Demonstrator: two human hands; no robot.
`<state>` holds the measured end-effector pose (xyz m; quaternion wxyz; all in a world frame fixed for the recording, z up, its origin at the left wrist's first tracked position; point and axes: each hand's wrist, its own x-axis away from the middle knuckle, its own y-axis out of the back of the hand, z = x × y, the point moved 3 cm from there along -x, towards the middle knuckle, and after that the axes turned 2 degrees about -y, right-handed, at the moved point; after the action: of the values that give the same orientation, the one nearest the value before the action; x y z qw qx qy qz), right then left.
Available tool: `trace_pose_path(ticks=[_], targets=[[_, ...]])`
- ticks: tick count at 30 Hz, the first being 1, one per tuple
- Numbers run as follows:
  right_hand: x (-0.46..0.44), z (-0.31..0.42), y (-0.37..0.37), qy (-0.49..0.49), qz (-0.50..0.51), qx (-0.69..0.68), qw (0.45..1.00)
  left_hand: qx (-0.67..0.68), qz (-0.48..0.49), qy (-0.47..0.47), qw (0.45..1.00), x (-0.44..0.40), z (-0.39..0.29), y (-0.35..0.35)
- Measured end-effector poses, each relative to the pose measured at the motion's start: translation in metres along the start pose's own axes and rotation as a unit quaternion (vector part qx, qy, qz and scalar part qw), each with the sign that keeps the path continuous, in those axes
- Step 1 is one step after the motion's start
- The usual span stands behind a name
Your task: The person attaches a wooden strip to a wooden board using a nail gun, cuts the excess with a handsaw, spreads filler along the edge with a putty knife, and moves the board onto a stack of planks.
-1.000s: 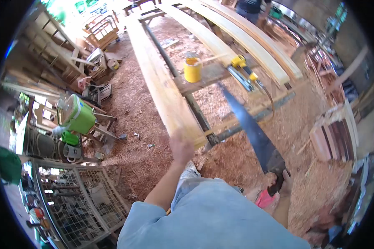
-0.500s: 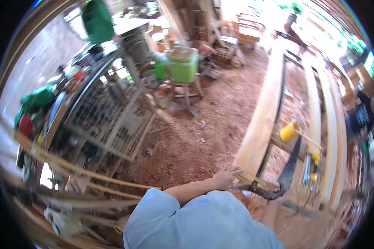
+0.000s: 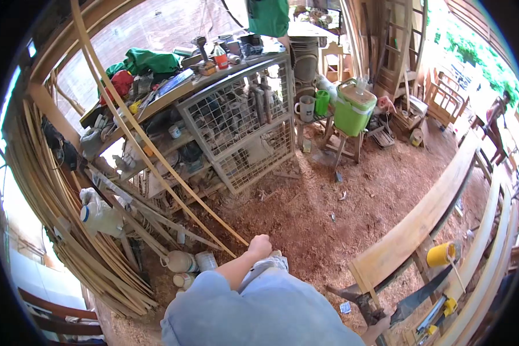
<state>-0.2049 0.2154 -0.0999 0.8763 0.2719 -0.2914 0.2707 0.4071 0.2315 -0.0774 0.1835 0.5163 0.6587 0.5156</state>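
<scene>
My left hand (image 3: pixel 260 246) is closed in front of my body, near the lower ends of two long thin wooden strips (image 3: pixel 173 173); whether it grips anything cannot be made out. At the lower right, my right hand (image 3: pixel 380 324) is wrapped round the dark handle of a handsaw (image 3: pixel 418 301), whose blade points up and right. Beside the saw lies a wide light plank (image 3: pixel 409 236) on a frame. A yellow container (image 3: pixel 441 254) and a yellow power tool (image 3: pixel 448 307) rest to the right of the plank.
A cluttered bench (image 3: pixel 184 86) with a wire-mesh door (image 3: pixel 242 121) stands at the upper left. A green cooler (image 3: pixel 353 109) sits on a stool. Long strips (image 3: pixel 69 230) lean at the left, near white jugs (image 3: pixel 180 262). Shavings cover the floor (image 3: pixel 311 202). A person (image 3: pixel 495 124) is at the far right.
The view has swung left, bringing the bench and leaning strips into sight. My left hand has come off the wide plank and is now closed. My right hand still holds the saw.
</scene>
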Motion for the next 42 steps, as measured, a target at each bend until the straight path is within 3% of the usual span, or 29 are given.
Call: trace_pose_path(ticks=[4,8,11,14,19,21,22,24,26,28,29,30,32,33,34,35,37,38,39,40,42], targets=[[0.027,0.020,-0.001,0.226,-0.218,0.069,0.947,0.042,-0.061,0.075,0.994,-0.014,0.015,0.026],[0.070,0.052,-0.036,0.371,-0.270,0.072,0.886,0.108,-0.134,0.070,0.983,-0.063,0.038,0.037],[0.104,0.073,-0.096,0.441,-0.230,0.076,0.864,0.158,-0.110,0.076,0.978,-0.107,0.058,0.076],[0.133,0.090,-0.175,0.490,-0.130,0.085,0.858,0.189,-0.092,0.075,0.975,-0.149,0.102,0.103],[0.197,0.104,-0.295,0.515,0.025,0.094,0.852,0.237,-0.188,0.112,0.946,-0.189,0.169,0.177],[0.263,0.106,-0.329,0.633,0.013,0.178,0.753,0.223,-0.212,0.132,0.942,-0.199,0.190,0.206],[0.279,0.104,-0.343,0.637,0.023,0.182,0.749,0.224,-0.216,0.143,0.939,-0.202,0.201,0.217],[0.296,0.100,-0.371,0.545,0.064,0.214,0.808,0.264,-0.245,0.145,0.922,-0.201,0.219,0.233],[0.270,0.095,-0.398,0.575,0.076,0.168,0.797,0.255,-0.262,0.175,0.914,-0.204,0.241,0.233],[0.232,0.098,-0.427,0.484,0.147,0.240,0.828,0.235,-0.266,0.234,0.905,-0.201,0.245,0.257],[0.229,0.097,-0.444,0.547,0.143,0.179,0.805,0.251,-0.262,0.243,0.900,-0.204,0.250,0.266],[0.251,0.104,-0.453,0.547,0.146,0.178,0.805,0.314,-0.385,0.150,0.855,-0.206,0.251,0.294],[0.307,0.118,-0.478,0.600,0.231,0.246,0.725,0.272,-0.548,0.071,0.788,-0.213,0.265,0.369],[0.307,0.119,-0.500,0.609,0.195,0.239,0.731,0.208,-0.644,-0.022,0.736,-0.194,0.247,0.443],[0.291,0.123,-0.524,0.576,0.214,0.266,0.743,0.041,-0.747,-0.048,0.661,-0.198,0.268,0.490],[0.282,0.124,-0.544,0.541,0.232,0.289,0.755,0.026,-0.778,-0.019,0.628,-0.185,0.266,0.542],[0.352,0.130,-0.565,0.503,0.327,0.265,0.755,-0.104,-0.795,0.136,0.582,-0.189,0.311,0.614],[0.346,0.129,-0.573,0.498,0.321,0.259,0.763,-0.246,-0.763,0.205,0.562,-0.202,0.350,0.636],[0.333,0.124,-0.590,0.484,0.357,0.251,0.758,-0.207,-0.687,0.243,0.653,-0.201,0.355,0.655],[0.325,0.119,-0.607,0.471,0.395,0.241,0.751,-0.102,-0.580,0.342,0.732,-0.202,0.361,0.670],[0.287,0.108,-0.632,0.496,0.394,0.227,0.739,-0.110,-0.575,0.356,0.728,-0.209,0.396,0.676]])
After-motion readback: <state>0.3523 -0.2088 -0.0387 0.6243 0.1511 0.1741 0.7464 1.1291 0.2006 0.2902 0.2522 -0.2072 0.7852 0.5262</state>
